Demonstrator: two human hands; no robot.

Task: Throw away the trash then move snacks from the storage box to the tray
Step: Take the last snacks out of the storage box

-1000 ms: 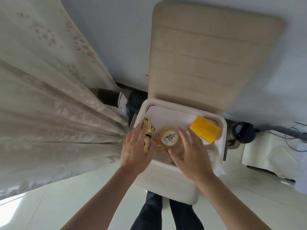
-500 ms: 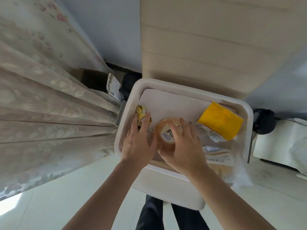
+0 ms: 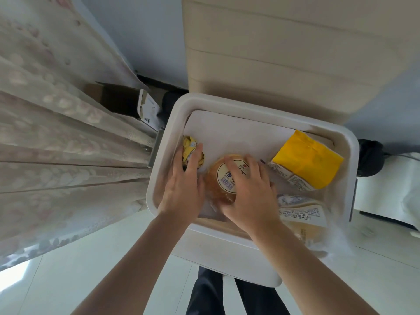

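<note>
Round snack [image 3: 216, 178]: lay flat near the storage box's middle with its label facing up and the barcode toward 6 o'clock. Being round, it had no long axis.
Look: golden-brown under clear wrap, with a white circular label.
Right hand [image 3: 250, 196]: gripped the snack, fingers curled over it.
Left hand [image 3: 184, 189]: straight fingers rested on a crumpled yellow wrapper [image 3: 189, 145] at 9 o'clock.
Storage box [image 3: 250, 105]: white and open, with a yellow packet [image 3: 309, 160] at 3 o'clock.
Room: pale tiled floor [image 3: 68, 280] and a patterned curtain [image 3: 56, 144] at 9 o'clock.
</note>
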